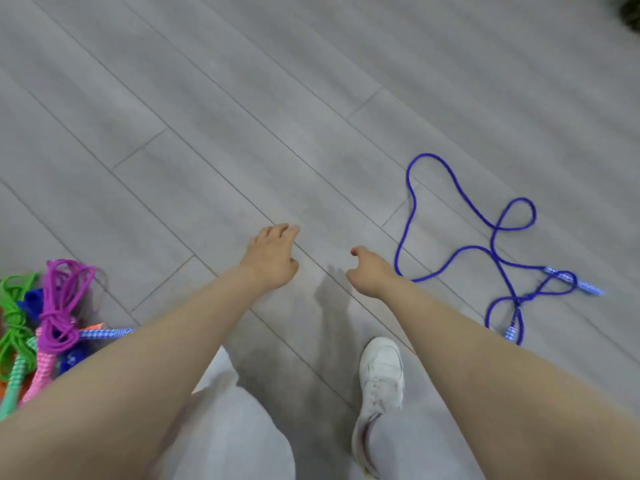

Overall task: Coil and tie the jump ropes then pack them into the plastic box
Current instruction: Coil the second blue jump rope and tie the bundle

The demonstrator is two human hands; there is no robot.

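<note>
- Below, the grey plank floor [242,116] fills the view, and everything else is placed against the white shoe [381,372] near the bottom centre; a pale trouser leg [235,427] covers the knee just left of that shoe
- Up and left of the shoe, the left hand [273,258] hangs over the floor, back of the hand upward; its fingers are loosely extended and slightly apart, holding nothing; whether the fingertips touch the floor I cannot tell
- Directly above the shoe, the right hand [369,273] is also over bare floor; its fingers are loosely curled downward with the thumb [356,251] sticking out, gripping nothing; both forearms run bare from the lower corners
- To the right of the shoe and a little higher, the blue jump rope [460,251] lies uncoiled on the floor in loose crossing loops; one loop passes just beside the right wrist without clear contact; its two blue-and-white patterned handles [571,282] lie at the far right and lower right of the loops
- Far left of the shoe, at the frame edge, lies a pile of bundled ropes; the purple rope [62,306] is coiled and knotted with a pink patterned handle; the green rope [14,327] sits beside it, touching; a blue bundle shows partly behind them; the left forearm hides part of the pile
</note>
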